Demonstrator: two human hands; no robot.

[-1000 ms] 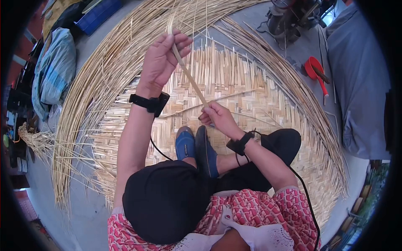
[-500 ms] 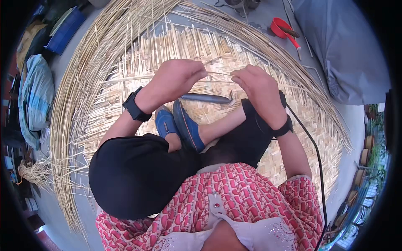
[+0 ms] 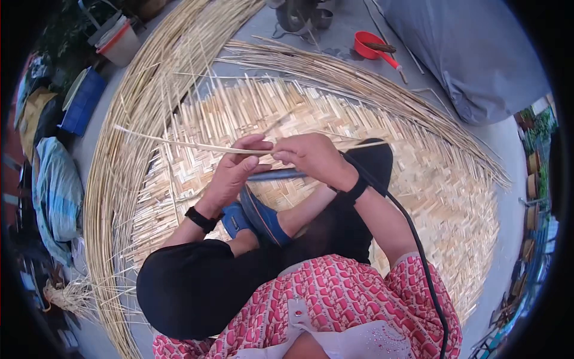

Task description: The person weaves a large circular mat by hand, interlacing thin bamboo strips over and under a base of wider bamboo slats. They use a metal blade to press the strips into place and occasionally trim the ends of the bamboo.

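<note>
A long, pale split-reed strip (image 3: pixel 191 145) runs nearly level across both hands, above a woven mat (image 3: pixel 430 209). My left hand (image 3: pixel 230 176) has it between thumb and fingers, the grip loose and the fingers curled. Close beside it, my right hand (image 3: pixel 314 157) pinches the strip with thumb and fingertips, and more strip trails out behind that hand to the right. Under the hands, a dark metal tool (image 3: pixel 278 174) lies on the mat in front of the blue shoes (image 3: pixel 263 218); my right hand hides part of it.
Loose reeds (image 3: pixel 104 197) lie in a thick bundle along the left, and another reed bundle (image 3: pixel 353 72) crosses behind the mat. At the back are a red scoop (image 3: pixel 366 45) and a grey cover (image 3: pixel 472 54). A blue crate (image 3: pixel 84 105) stands left. A black cable (image 3: pixel 412 224) hangs by my right arm.
My hands have come together, the right one moving left and lower, and the left hand has turned with its fingers more open. The strip now reaches farther left. The view has shifted.
</note>
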